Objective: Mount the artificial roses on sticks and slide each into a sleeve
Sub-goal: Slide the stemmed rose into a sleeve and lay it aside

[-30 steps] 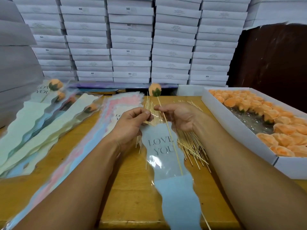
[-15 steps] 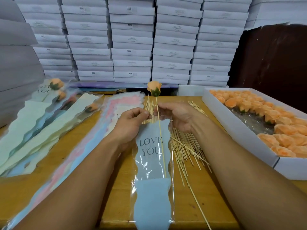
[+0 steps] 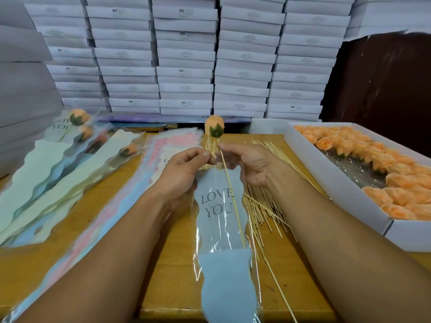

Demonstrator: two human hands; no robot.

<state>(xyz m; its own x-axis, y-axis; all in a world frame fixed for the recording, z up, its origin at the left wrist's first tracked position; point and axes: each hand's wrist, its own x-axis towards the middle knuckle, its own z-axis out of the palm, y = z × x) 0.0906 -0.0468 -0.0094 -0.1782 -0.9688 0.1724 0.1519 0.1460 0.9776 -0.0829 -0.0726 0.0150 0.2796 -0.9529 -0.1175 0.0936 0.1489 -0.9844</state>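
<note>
Left hand (image 3: 184, 169) and right hand (image 3: 247, 163) pinching sleeve (image 3: 221, 220) mouth, rose (image 3: 214, 125) stick (image 3: 233, 201) partly inside

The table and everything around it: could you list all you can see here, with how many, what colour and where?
rose on a stick: one, orange with green leaves, held upright at centre, stick partly inside the sleeve
sleeve: one, clear with blue insert, printed LOVE YOU, held at its mouth
loose sticks: many, pale wood, on the table under the right hand
finished sleeved roses: several, far left
empty sleeves: a stack, pastel, left of centre
box of roses: one, white, orange roses, right
stacked boxes: many, white, behind
table: one, wooden
left hand: pinches the sleeve mouth
right hand: pinches the stick
</note>
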